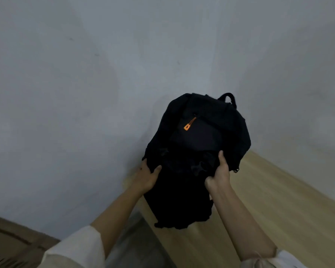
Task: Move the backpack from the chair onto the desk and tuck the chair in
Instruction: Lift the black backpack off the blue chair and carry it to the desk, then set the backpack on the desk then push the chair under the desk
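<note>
My left hand (147, 176) and right hand (219, 174) both grip the backpack (197, 151), which stands on the counter (269, 200) against the far wall; I should settle it steady before letting go

Backpack (198, 144) held at the desk (269, 200) corner.

Left hand (147, 177) and right hand (219, 174) grip its black fabric from either side (orange zip pull (189, 124) facing up); its lower end touches the wooden top by the wall (104, 93).

Pale cream sleeves (79, 246) — pushed-up cuffs
</note>
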